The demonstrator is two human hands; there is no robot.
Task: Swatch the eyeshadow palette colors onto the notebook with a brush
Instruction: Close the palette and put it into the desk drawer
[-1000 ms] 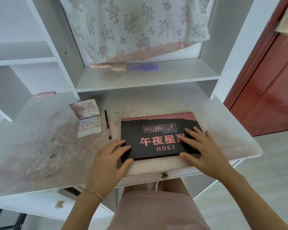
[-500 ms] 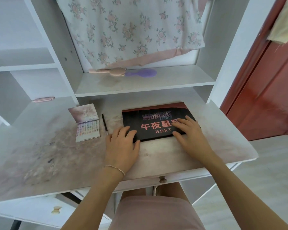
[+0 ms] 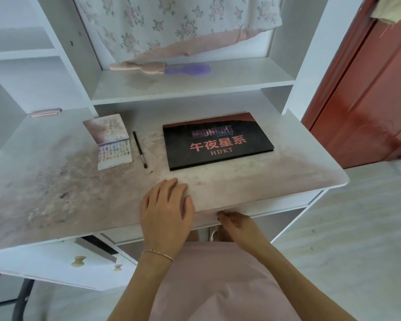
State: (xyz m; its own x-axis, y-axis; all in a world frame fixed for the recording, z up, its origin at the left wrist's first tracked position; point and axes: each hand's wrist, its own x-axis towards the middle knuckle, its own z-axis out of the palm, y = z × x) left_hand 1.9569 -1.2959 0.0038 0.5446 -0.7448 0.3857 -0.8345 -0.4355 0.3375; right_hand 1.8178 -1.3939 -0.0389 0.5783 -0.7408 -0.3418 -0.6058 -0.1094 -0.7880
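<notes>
Black cardboard-covered eyeshadow palette (image 3: 218,142) is lying shut on the stained white counter (image 3: 299,163), so no swatching is being done yet. A small open notebook (image 3: 112,142) (already carrying colour dabs) and a thin dark brush (image 3: 139,149) are waiting just left, untouched. The left hand (image 3: 166,210) is resting flat near the front edge; the right hand (image 3: 237,224) is hanging loosely curled below it, holding nothing. Bare counter is being left between hands and palette.

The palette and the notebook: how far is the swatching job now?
Done: small notebook lies open, its lower page carrying rows of colour swatches. In hand: nothing; left hand rests flat on the desk, right hand sits at the desk's front edge. Left: the palette is closed and the brush lies untouched between them, so opening, loading and swatching remain.
</notes>
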